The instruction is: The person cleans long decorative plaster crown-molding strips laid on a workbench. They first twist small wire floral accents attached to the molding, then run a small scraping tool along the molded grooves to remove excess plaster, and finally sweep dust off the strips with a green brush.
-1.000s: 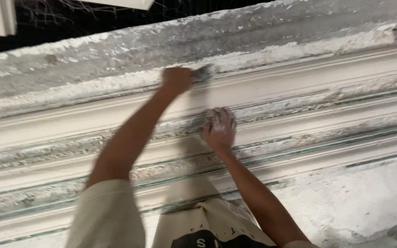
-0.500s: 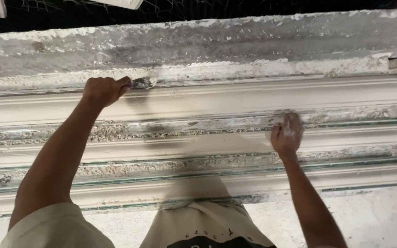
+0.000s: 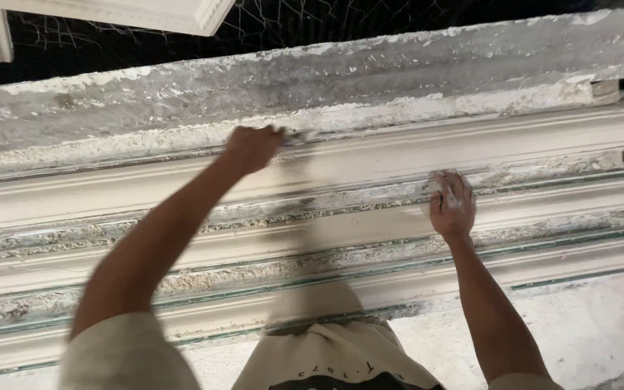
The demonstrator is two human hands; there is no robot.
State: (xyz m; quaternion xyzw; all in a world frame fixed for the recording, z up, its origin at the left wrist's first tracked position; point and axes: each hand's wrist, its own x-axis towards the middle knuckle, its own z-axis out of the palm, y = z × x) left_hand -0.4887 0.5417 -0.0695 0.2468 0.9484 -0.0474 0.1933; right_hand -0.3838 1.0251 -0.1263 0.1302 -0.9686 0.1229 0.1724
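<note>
My left hand (image 3: 252, 147) clamped on a scraper (image 3: 299, 136) at far moulding (image 3: 370, 155) edge, right hand (image 3: 452, 204) flat on moulding, fingers together.

A plaster workshop. Long white cornice mouldings (image 3: 370, 162) lie side by side on a plaster-crusted bench (image 3: 254, 87), with another moulding (image 3: 110, 11) above. Wire mesh (image 3: 312, 25) shows against the dark behind them.

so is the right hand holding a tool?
No, the right hand lies flat and empty on the plaster moulding; the left hand grips the small tool.
</note>
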